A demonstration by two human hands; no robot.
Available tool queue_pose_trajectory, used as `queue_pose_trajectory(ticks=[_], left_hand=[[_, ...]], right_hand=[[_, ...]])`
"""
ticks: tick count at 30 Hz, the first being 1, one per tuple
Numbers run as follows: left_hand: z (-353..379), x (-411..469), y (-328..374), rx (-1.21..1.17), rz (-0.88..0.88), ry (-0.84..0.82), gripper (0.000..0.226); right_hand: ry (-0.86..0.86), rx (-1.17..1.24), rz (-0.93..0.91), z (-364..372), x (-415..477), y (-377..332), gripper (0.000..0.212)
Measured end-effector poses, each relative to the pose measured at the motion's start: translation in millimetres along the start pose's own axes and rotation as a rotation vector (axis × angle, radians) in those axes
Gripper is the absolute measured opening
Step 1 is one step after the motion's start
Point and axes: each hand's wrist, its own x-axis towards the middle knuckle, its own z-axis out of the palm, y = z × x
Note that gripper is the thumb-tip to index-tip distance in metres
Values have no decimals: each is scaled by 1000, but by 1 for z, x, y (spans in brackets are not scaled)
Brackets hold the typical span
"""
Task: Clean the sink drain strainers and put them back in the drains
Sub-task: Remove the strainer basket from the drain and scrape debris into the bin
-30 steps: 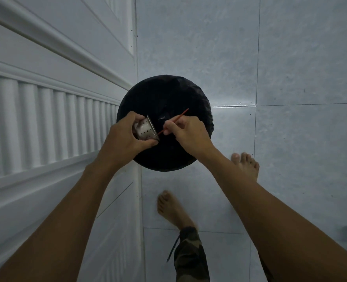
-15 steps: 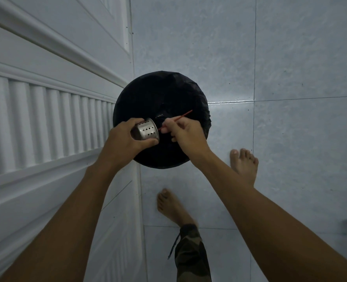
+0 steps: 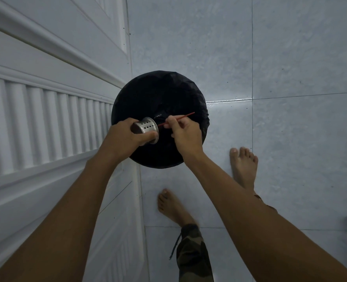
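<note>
A steel cup-shaped drain strainer (image 3: 146, 128) with rows of round holes lies on its side in my left hand (image 3: 123, 137), its open rim turned right. My right hand (image 3: 186, 133) pinches a thin red stick (image 3: 180, 118) whose lower tip points at the strainer's rim. Both hands hover over a round bin lined with a black bag (image 3: 168, 92). Whether the stick's tip touches the strainer is too small to tell.
White panelled cabinet doors (image 3: 46, 108) fill the left side, right against the bin. Pale blue floor tiles (image 3: 290, 68) cover the rest. My two bare feet (image 3: 243, 165) stand just below and right of the bin, one leg in camouflage trousers (image 3: 195, 253).
The strainer has been turned in my left hand so its holed side faces up. My right hand has shifted slightly right with the stick, drawing its tip back from the strainer.
</note>
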Motion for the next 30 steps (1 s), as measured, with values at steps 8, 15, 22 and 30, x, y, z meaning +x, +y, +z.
queue_pose_trajectory(ticks=[8,15,22,30], left_hand=[[-1,5,6,-5,10,-11,68],[-2,8,9,-41,32,-26,69],[-4,6,6,-66,39,12,70],[-4,3,0,-57,31,28,73]], right_hand=[[60,-12,3,-4,6,3,21],[78,-29,32,-3,10,-2,21],[-101,31,26,4,11,-6,16],[-219,66,35,3,9,-4,15]])
